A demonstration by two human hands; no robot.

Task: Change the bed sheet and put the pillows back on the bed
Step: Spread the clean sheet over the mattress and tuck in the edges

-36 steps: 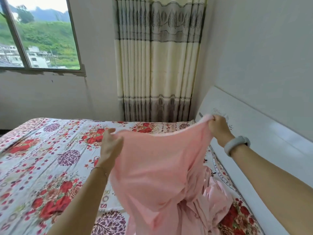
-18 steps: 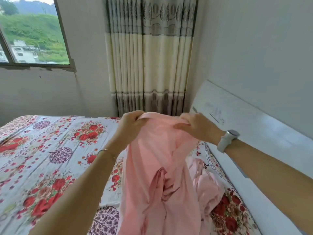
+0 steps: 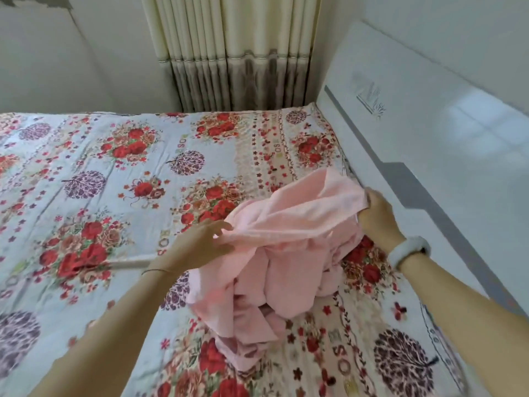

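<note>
Pink sheet [image 3: 286, 253] bunched between hands: left hand [image 3: 200, 245] pinches its edge, right hand [image 3: 378, 216] grips its corner.

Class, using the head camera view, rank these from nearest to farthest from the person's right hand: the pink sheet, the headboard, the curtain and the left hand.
1. Pink sheet: its edge is gripped in the right hand.
2. Headboard: just to that hand's right.
3. Left hand: across the bunched sheet, to the left.
4. Curtain: against the far wall, beyond the bed.

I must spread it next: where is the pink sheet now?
The pink sheet lies bunched on the floral bed, centre-right, beside the headboard.
</note>
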